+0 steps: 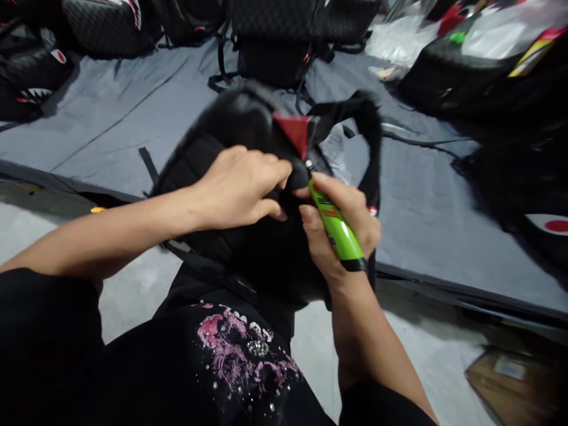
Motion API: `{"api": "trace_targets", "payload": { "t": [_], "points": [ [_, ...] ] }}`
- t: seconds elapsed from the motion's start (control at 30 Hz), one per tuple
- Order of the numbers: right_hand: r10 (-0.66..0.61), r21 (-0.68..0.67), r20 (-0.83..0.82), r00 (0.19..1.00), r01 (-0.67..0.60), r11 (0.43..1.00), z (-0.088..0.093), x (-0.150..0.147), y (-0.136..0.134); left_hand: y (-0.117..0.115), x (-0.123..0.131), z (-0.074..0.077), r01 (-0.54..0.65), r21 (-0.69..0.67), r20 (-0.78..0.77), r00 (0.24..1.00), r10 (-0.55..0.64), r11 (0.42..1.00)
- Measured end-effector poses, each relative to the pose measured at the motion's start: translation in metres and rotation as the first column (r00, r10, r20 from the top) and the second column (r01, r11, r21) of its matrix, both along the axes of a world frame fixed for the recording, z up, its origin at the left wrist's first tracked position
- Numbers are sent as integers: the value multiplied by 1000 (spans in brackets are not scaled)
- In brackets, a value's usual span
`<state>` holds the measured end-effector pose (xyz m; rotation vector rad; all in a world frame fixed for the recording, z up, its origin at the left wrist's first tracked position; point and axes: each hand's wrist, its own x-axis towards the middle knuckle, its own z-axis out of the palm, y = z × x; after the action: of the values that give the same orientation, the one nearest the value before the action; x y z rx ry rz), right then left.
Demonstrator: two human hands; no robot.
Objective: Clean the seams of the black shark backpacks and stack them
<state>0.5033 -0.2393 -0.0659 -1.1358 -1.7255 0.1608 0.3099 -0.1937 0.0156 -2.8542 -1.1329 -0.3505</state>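
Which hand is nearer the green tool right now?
Right. The right hand holds the green tool; the left hand grips the black backpack just beside its tip.

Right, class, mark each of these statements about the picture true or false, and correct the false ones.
1. The right hand holds a green tool. True.
2. The left hand lies flat on the floor. False: it grips the black backpack.
3. The backpack bears a red patch. True.
4. The sheet under the backpack is bright yellow. False: it is grey.
5. No other bags are in view. False: more black bags lie at the far edge of the sheet.
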Motion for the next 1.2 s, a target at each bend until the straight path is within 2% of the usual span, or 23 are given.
{"api": "trace_targets", "payload": {
  "t": [0.1,0.17,0.23,0.3,0.33,0.4,0.47,0.57,0.63,0.7,0.77,0.83,0.9,1.03,1.13,1.2],
  "points": [
    [-57,32,124,991,54,998,-24,9,9,12,1,-39,84,-143,33,996,-80,986],
    [-93,63,117,989,86,994,-45,15,14,25,-1,-54,192,-181,53,981,-185,965],
    [-97,105,82,992,88,991,-58,18,15,37,-4,-54,203,-92,113,975,-192,975],
    [-85,163,82,993,71,984,-62,15,14,49,-6,-45,122,26,144,982,-125,992],
    [-84,183,97,992,65,981,-63,12,13,54,-4,-41,93,54,122,988,-99,994],
    [-88,176,109,990,68,982,-62,3,9,67,5,-38,77,24,7,997,-77,997],
    [-59,134,80,995,48,990,-63,-6,4,81,20,-44,45,-34,-132,990,-49,998],
    [25,88,53,998,-30,996,-70,-10,-4,102,39,-63,23,-78,-264,963,-43,997],
    [58,51,84,995,-63,997,-76,-5,-6,109,42,-74,77,-84,-274,957,-97,993],
    [87,7,77,993,-87,996,-81,2,-5,106,39,-79,109,-60,-246,962,-120,992],
    [87,-33,-40,995,-88,996,-85,7,-3,97,34,-78,106,-15,-233,967,-107,994],
    [25,-67,-189,982,-38,997,-87,9,1,86,32,-74,94,33,-256,963,-83,995],
    [-33,-94,-224,974,12,995,-87,9,6,78,33,-72,63,46,-303,952,-47,997],
    [16,-134,-59,998,-23,991,-76,20,13,78,39,-73,1,-1,-346,938,-1,1000],
    [52,-148,42,998,-45,988,-59,37,11,80,40,-74,-1,-9,-326,945,-2,1000],
    [118,-227,65,991,-101,969,-46,48,10,79,39,-74,1,-2,-318,948,-2,1000]
  ]
}}
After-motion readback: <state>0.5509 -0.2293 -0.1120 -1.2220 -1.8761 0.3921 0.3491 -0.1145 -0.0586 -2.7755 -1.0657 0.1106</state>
